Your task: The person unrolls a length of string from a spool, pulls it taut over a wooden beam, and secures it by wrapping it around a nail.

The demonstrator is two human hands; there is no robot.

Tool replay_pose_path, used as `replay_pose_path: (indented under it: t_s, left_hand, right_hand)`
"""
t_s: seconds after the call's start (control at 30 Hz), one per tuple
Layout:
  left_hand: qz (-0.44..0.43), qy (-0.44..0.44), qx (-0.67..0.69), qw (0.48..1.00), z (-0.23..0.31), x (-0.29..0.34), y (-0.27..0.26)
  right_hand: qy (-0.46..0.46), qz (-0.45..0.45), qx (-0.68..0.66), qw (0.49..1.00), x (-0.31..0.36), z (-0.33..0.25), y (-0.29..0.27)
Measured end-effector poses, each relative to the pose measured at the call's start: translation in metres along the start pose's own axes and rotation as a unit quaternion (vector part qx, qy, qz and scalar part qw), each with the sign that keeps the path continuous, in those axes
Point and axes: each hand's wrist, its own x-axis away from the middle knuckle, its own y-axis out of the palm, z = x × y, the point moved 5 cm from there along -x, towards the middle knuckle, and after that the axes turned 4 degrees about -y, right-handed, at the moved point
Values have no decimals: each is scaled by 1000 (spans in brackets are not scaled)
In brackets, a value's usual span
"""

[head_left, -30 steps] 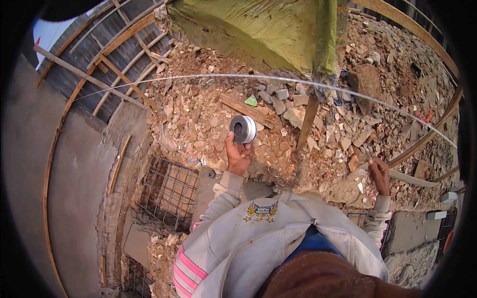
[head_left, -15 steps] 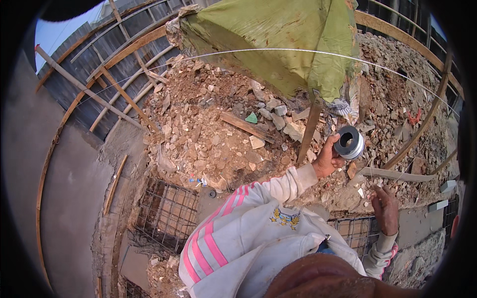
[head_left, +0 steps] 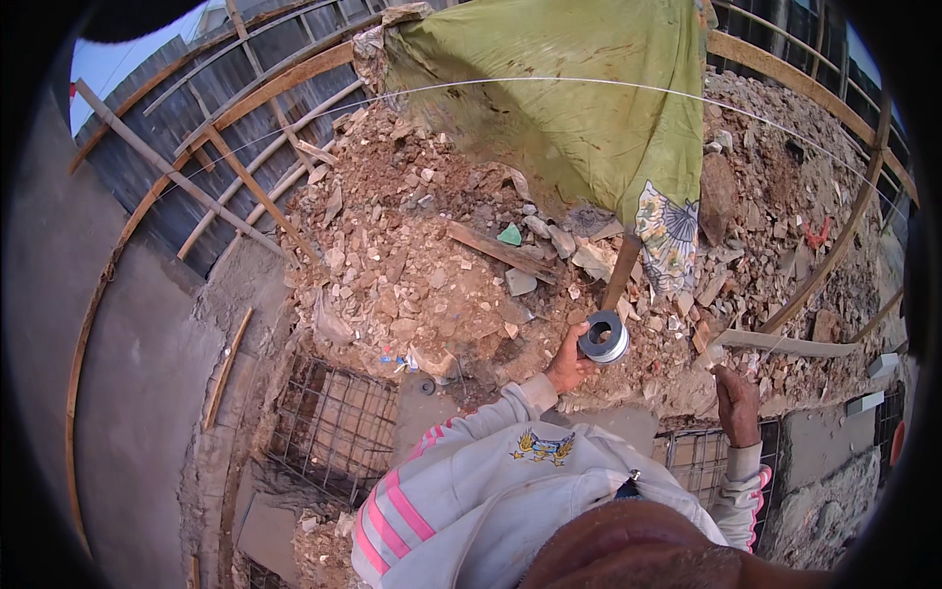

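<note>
A dark-faced spool with a pale silvery wound band is in my left hand. My fingers wrap its left side, and its round hole faces up. To the right, my right hand has its fingers pinched together. A thin pale string shows faintly at the fingertips; where it runs is hard to make out. Both hands are over the near edge of a heap of broken rubble. Just beyond the spool stands a wooden stake.
A green cloth sheet hangs over the rubble. A white line stretches across in front of it. Steel bar grids lie in openings at near left and near right. Timber rails and a metal sheet fence stand behind. A board lies at right.
My left hand has moved left and nearer with the spool. My right hand has shifted slightly left, its fingers still pinched.
</note>
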Motion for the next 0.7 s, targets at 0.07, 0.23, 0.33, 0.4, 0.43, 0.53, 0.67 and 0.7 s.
replay_pose_path:
  t_s: [0.07,0.23,0.33,0.4,0.43,0.53,0.67,0.7]
  left_hand:
    - [-10,11,15,1000,7,14,-4]
    - [-24,37,25,999,23,5,28]
    - [-55,64,31,996,36,5,39]
    - [-39,85,47,995,48,14,27]
    - [-32,100,47,993,56,16,19]
    - [-21,128,38,991,74,27,-18]
    - [100,161,50,981,81,42,-89]
    - [136,173,69,973,78,48,-105]
  right_hand:
    - [-48,41,28,998,10,7,-1]
    - [10,10,46,999,9,19,-1]
    - [4,-38,57,998,11,4,-15]
    - [34,-66,77,994,8,0,-28]
    - [38,-69,73,994,3,-3,-32]
    - [51,-19,193,980,-26,-6,-42]
    - [4,59,130,990,-92,-24,-33]
    - [-9,62,91,994,-112,-31,-30]
